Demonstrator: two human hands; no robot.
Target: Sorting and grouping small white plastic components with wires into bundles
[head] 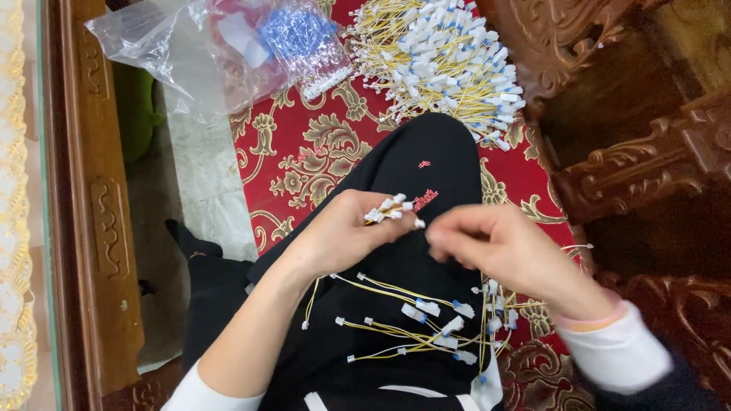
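Note:
My left hand [346, 232] grips a small bundle of yellow wires with white connectors [392, 209], the connector ends sticking out past the fingers. My right hand [499, 243] hovers just right of that bundle, fingers curled and blurred; whether it pinches a wire I cannot tell. Both hands hang over my lap in black trousers [415, 160]. Several loose yellow wires with white plugs [426, 323] lie across the lap below the hands.
A big heap of the same yellow wires [445, 65] lies on the red and gold cushion [304, 148] ahead. A clear plastic bag [221, 46] with blue and white parts sits upper left. Carved wooden furniture [632, 164] stands right, a wooden frame [84, 213] left.

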